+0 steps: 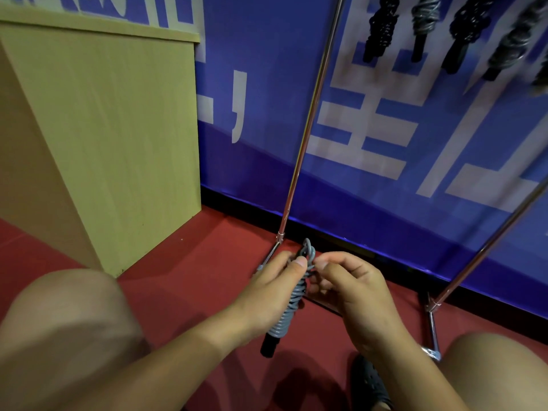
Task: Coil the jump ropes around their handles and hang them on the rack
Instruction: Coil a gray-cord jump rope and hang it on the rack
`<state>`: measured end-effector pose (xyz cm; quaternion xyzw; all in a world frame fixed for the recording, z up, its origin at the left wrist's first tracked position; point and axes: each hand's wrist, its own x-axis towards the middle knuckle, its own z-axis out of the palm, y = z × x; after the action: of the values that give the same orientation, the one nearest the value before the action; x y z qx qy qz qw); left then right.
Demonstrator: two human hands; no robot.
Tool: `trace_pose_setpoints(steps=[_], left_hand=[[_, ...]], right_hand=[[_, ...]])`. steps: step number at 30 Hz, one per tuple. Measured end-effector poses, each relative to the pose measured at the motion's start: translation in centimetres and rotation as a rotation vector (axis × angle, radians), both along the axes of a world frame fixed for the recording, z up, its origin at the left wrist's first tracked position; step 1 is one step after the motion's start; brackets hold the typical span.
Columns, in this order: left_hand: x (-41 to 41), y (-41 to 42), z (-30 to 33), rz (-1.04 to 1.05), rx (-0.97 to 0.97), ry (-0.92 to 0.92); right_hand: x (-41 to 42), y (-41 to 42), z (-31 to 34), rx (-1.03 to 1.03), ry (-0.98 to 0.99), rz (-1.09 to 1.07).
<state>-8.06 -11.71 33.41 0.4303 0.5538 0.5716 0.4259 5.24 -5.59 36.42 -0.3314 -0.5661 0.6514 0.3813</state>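
Observation:
A grey jump rope (292, 304) is coiled tightly around its black handles, whose ends (268, 347) stick out below the coil. My left hand (267, 295) grips the upper part of the bundle, thumb on top. My right hand (353, 292) pinches the rope's loose loop at the top of the bundle. Both hands are low over the red floor, in front of the chrome rack's left upright (311, 114). Several coiled ropes (424, 25) hang from the rack at the upper right.
A tan wooden cabinet (112, 129) stands at the left. A blue banner wall (370, 158) with white characters is behind the rack. The rack's right leg and foot (433, 330) stand near my right knee. A dark shoe (370, 384) is on the floor.

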Motion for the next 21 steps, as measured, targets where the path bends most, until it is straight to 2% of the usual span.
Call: trace_pose_setpoints(steps=[8,14,16,21], left_hand=[[0.1,0.2,0.5,-0.001,0.066,-0.091],[0.3,0.4,0.0,-0.005,0.056,-0.17],[0.3,0.4,-0.1,0.017,0.051,-0.142],[0.1,0.3,-0.6,0.092,0.026,0.062]], right_hand=[[0.1,0.2,-0.3,0.107,0.005,-0.016],[-0.1,0.0,0.1,0.108,0.06,-0.032],[0.0,0.0,0.2,0.131,0.063,-0.058],[0.3,-0.1,0.0,0.286,-0.038,-0.103]])
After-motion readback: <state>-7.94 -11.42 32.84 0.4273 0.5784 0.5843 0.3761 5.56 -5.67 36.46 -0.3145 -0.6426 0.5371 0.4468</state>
